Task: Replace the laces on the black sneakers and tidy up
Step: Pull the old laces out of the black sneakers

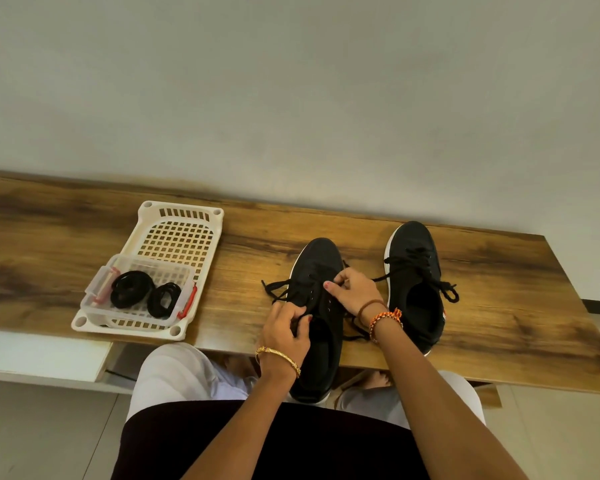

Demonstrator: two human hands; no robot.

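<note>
Your left hand point(284, 323) sits low in the middle of the frame, fingers curled and pinching a black lace point(278, 287) at the near side of the left sneaker point(321, 306). Your right hand point(355, 292), just above and to the right of it, pinches the lace over the eyelets, thumb and forefinger pressed together. That sneaker lies toe-away on the wooden bench point(499, 306), its heel hanging past the near edge, with loose lace ends trailing to the left of it. The right sneaker point(418, 285) stands just beside it toward the right of the frame (its lace is threaded but lies slack across the tongue and off the far side). Over in the left of the frame a white basket point(179, 233) rests on the bench. In its near end sits a clear box point(97, 289) with red clips, holding two coils of black laces point(132, 289).
</note>
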